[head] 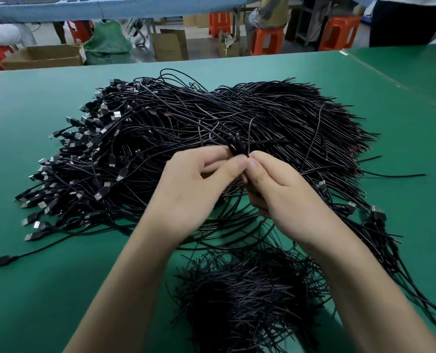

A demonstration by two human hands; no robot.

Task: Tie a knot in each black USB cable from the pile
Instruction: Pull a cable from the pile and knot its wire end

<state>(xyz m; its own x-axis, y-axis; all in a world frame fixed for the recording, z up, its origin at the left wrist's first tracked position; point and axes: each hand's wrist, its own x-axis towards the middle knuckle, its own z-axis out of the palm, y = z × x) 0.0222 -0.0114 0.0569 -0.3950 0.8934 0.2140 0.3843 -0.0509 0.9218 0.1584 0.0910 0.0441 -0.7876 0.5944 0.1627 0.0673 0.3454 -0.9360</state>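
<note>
While both hands meet over the near edge of the pile of black USB cables [186,118], the knot itself seems to be in the making. The left hand [189,189] pinches the held cable [234,146] between thumb and forefinger, with the other fingers curled under. The right hand [283,197] presses its thumb to the same spot, and its fingers are wrapped round strands that trail down towards 5 o'clock. Small black loops stand up just above the fingertips, at 12 o'clock from the hands. Whether they belong to one cable or to several I cannot tell.

The pile spreads across the green table [33,123] from 9 o'clock round to 3 o'clock. Its USB plugs fan out on the 9 o'clock side and its bare ends point to 3 o'clock. A smaller heap of black strands [247,296] lies at 6 o'clock between the forearms. Whether those are knotted cannot be made out.

My judgement is that the task is far from done, given the size of the pile. The next move probably calls for passing the free end through the loop and drawing it snug. The neighbouring strands, which lie touching the hands, must not get caught in it.
</note>
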